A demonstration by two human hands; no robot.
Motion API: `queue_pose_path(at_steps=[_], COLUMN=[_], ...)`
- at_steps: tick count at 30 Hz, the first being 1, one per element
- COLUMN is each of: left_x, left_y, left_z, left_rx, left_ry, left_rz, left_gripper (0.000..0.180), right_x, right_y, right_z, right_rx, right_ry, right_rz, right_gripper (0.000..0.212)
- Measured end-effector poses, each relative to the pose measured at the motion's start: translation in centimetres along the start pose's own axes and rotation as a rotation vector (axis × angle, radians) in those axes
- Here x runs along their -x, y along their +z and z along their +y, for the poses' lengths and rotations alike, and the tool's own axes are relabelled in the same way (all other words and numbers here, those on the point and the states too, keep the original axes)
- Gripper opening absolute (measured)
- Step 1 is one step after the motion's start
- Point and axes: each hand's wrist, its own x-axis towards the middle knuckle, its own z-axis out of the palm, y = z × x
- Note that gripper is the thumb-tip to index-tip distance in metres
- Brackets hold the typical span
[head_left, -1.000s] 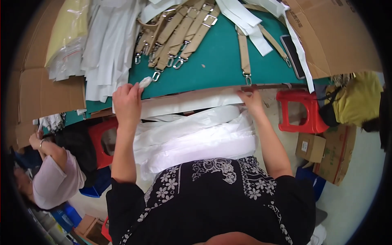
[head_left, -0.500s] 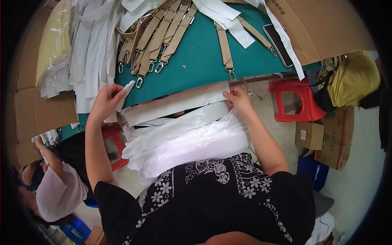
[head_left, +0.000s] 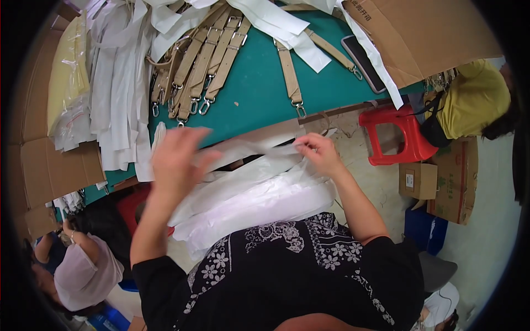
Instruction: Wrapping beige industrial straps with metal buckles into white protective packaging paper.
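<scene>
My right hand (head_left: 319,153) pinches the end of a long white strip (head_left: 259,149) that looks like thin wrapping and stretches to the left, partly blurred. Over the left part of the strip, my left hand (head_left: 179,163) is smeared by motion; its thumb and fingers look apart, and I make out nothing between them. More white wrapped strips (head_left: 259,193) lie in a heap against my lap, under both hands. On the green table (head_left: 259,83), several beige straps (head_left: 204,60) with metal buckles and clips lie beyond my left hand. One beige strap (head_left: 288,71) lies nearer my right hand.
White strips (head_left: 121,83) hang over the table's left side, beside a yellow plastic-wrapped bundle (head_left: 69,83). A dark phone (head_left: 363,63) lies by an open cardboard box (head_left: 419,38). A red stool (head_left: 392,135) stands to the right. Other people (head_left: 88,265) sit at left and right.
My left hand has come off the strip's left end and moved right and towards me. My right hand has come slightly nearer, still pinching its end. The view has shifted a little.
</scene>
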Motion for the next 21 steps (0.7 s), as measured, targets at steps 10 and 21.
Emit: queue_pose_path(at_steps=[10,21], left_x=[-2.4,1.1], left_y=[7.5,6.9], left_z=[4.1,0.9], left_rx=[0.837,1.347], left_ry=[-0.08,-0.57], left_rz=[-0.421,-0.183], left_gripper=[0.019,0.015], right_x=[-5.8,-24.1], right_y=[-4.1,10.1], right_z=[-9.6,-16.2], right_rx=[0.34,0.753], right_ry=[-0.095,-0.062], right_rz=[0.021,-0.143], right_gripper=[0.017,0.057])
